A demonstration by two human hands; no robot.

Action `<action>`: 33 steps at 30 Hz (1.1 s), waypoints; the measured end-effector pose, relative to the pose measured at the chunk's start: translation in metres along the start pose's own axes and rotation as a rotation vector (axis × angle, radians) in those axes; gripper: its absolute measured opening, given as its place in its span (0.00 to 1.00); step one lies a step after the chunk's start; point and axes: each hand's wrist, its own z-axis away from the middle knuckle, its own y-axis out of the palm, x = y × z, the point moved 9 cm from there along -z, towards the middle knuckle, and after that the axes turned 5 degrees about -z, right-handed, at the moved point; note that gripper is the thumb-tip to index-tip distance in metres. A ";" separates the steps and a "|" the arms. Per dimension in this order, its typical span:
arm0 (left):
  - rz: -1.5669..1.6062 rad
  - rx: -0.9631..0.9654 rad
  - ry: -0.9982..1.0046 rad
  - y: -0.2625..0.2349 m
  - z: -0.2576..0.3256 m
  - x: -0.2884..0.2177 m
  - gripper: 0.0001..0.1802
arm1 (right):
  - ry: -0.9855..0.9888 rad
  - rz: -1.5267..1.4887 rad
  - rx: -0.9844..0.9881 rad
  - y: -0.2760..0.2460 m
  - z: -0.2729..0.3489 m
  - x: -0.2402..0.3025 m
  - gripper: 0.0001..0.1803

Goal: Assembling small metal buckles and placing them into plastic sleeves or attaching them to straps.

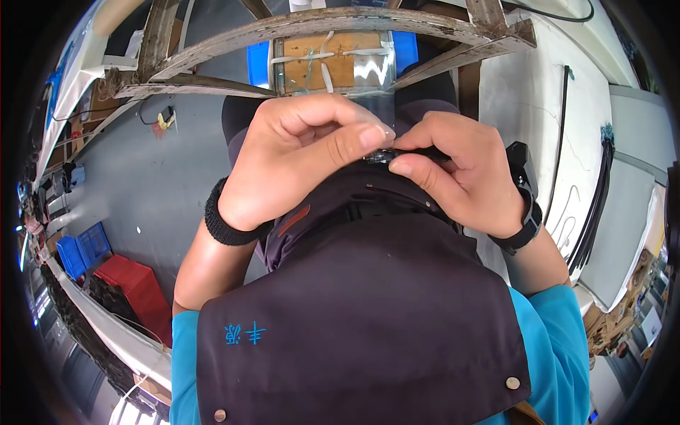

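Over my lap, my left hand (283, 152) and my right hand (474, 177) meet at a small dark, shiny piece (380, 156). Its kind is too small to make out. The left thumb and index finger are pinched together just above the piece; what lies between them is hidden. From the other side, my right thumb and index finger close in on it, and something black shows under the curled fingers. A black band (227, 221) circles the left wrist, while a black strap (526, 227) sits on the right one. Below spreads my dark apron (361, 304).
A worn wooden frame (319, 30) spans the area ahead, above a box with a tan panel (304, 71) and white strips. On the right, black cords (598, 202) hang beside a white surface (520, 106). Red (134, 287) and blue crates (88, 248) stand at left.
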 end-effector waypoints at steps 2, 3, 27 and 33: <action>-0.009 0.027 -0.003 0.006 0.002 -0.003 0.05 | -0.023 0.001 0.008 -0.001 -0.002 0.001 0.08; -0.010 0.024 -0.004 0.006 0.003 -0.001 0.05 | 0.051 -0.004 0.047 0.002 -0.002 -0.006 0.09; 0.013 -0.039 -0.099 -0.001 -0.018 0.008 0.08 | -0.027 0.104 -0.053 -0.006 0.013 0.004 0.11; -0.026 -0.052 -0.012 0.002 -0.013 0.003 0.09 | 0.002 0.071 -0.001 -0.011 -0.002 -0.002 0.10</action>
